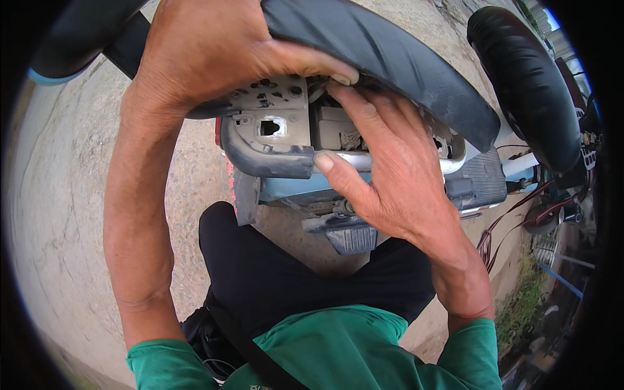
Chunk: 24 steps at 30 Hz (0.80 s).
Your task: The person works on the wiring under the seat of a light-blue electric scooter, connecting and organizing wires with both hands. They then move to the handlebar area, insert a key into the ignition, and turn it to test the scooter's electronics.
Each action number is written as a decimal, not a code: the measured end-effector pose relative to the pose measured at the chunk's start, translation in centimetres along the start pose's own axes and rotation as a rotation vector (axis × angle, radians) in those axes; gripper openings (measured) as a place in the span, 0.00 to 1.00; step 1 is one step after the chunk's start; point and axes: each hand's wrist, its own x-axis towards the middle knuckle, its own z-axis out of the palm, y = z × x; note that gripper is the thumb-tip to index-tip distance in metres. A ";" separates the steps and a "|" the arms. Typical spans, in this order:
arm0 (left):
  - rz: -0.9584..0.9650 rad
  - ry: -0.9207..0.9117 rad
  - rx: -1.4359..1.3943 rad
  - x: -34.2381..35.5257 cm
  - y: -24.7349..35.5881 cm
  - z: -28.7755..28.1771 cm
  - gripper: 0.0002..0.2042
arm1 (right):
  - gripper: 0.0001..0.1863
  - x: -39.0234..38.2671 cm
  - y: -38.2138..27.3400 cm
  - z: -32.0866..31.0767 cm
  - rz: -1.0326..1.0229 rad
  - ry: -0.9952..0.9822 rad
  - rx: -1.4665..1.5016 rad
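Note:
A black padded seat [383,55] is tilted up from the body of a small light-blue electric scooter [292,188]. My left hand [208,55] grips the seat at its left end, the thumb lying along the lower edge; its other fingers are hidden. Under the seat, my right hand [396,169] reaches into the open compartment [335,127], fingers stretched out and their tips out of sight. Its thumb rests near the end of the black rubber-covered bar [270,156], by the bare metal rail [354,160]. A metal plate [273,107] with cut holes sits left of the compartment.
A second black seat or backrest [526,84] stands to the right, beyond a ribbed dark footboard [481,179]. Loose cables [497,237] hang near the scooter's front. A black pedal [354,239] juts out toward my knees. Concrete ground [68,195] spreads on the left.

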 end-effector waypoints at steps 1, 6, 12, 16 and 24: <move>0.000 0.010 -0.017 0.0 -0.1 0.0 0.33 | 0.37 0.3 -0.3 0.1 0.031 -0.019 -0.008; 0.029 0.017 0.041 0.0 -0.1 0.0 0.34 | 0.40 1.1 0.3 0.0 0.068 -0.062 -0.016; 0.043 0.020 0.028 0.3 1.1 -0.9 0.35 | 0.39 -0.4 1.9 -0.5 0.046 -0.029 0.043; 0.064 0.036 0.086 0.1 -0.2 -0.1 0.35 | 0.33 -2.0 3.2 -1.0 0.031 0.032 -0.026; 0.092 0.034 0.050 0.3 -0.2 0.0 0.35 | 0.24 -2.6 3.3 -0.9 0.060 0.095 -0.022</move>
